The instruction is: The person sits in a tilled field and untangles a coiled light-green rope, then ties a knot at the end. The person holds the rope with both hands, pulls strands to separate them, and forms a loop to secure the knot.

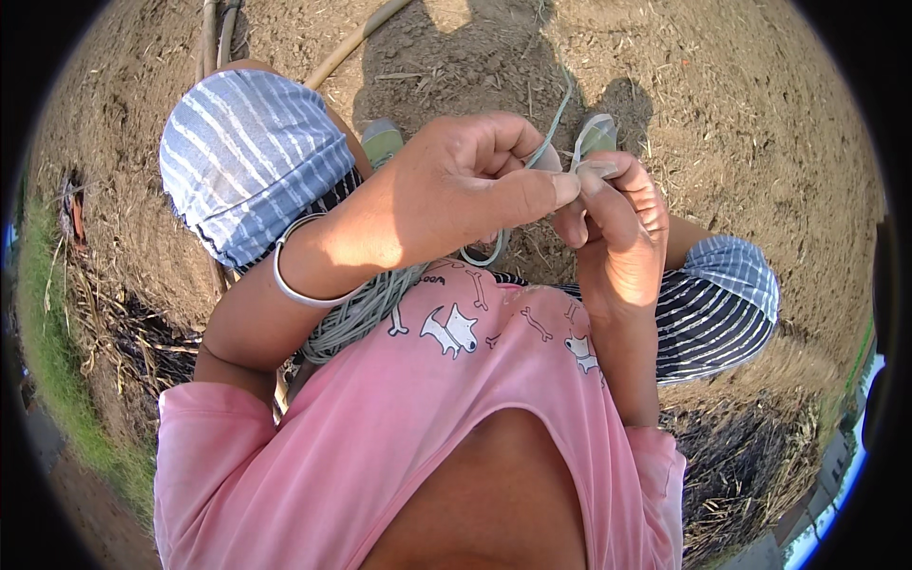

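Observation:
My left hand (465, 176) and my right hand (622, 214) meet in front of my chest, fingertips nearly touching. Between them runs a thin pale green cord (564, 104), pinched by the thumb and fingers of each hand. One stretch of it rises past the left fingers toward the ground ahead, and a slack loop hangs below. At the right fingertips shows a flat, whitish strand (597, 169); whether it is the same cord I cannot tell. A thick coiled bundle of green cord (356, 313) lies under my left forearm, by my lap.
I squat on bare brown soil (741, 123) strewn with straw. Wooden poles (356, 43) lie ahead to the left. Grass (57, 332) grows at the far left, and dark burnt stalks (750, 465) lie at the lower right. A silver bangle (282, 271) circles my left forearm.

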A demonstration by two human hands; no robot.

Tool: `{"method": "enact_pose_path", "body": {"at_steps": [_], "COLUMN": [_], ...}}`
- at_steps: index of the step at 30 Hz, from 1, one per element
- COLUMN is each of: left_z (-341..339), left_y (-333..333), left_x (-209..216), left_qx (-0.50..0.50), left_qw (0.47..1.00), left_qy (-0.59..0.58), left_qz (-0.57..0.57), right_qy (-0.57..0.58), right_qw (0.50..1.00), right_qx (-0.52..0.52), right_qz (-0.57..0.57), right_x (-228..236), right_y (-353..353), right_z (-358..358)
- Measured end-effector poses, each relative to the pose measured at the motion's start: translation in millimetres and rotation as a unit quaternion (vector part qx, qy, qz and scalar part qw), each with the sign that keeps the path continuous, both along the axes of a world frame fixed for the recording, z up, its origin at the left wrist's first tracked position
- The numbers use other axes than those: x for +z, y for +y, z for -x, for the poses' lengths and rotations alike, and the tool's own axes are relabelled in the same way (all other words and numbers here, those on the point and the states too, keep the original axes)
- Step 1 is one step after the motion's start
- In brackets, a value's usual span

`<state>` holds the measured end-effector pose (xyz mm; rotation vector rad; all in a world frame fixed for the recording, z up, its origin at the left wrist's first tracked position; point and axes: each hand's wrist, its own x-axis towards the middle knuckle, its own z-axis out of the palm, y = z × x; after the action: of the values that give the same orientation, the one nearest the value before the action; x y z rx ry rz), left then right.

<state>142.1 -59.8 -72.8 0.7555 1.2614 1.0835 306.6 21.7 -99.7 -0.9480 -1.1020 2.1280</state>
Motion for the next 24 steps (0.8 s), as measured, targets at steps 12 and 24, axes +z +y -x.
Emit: {"method": "enact_pose_path", "body": {"at_steps": [12,24], "left_z": [5.2,5.9], "left_y": [-0.1,0.7], "left_x": [-1.2,-3.4], "left_qx": [-0.011,0.037], "left_qw": [1.000,0.998], "left_qy": [0.000,-0.043], "left_qz": [0.016,0.008], "right_qy": [0.077,0.096], "right_qw": [0.982,0.991], "right_qx": [0.039,0.025], "right_qz": [0.170,0.094], "right_x": [-3.7,-11.0], "right_y": [1.6,2.3], "right_z": [-3.9,-6.2]}}
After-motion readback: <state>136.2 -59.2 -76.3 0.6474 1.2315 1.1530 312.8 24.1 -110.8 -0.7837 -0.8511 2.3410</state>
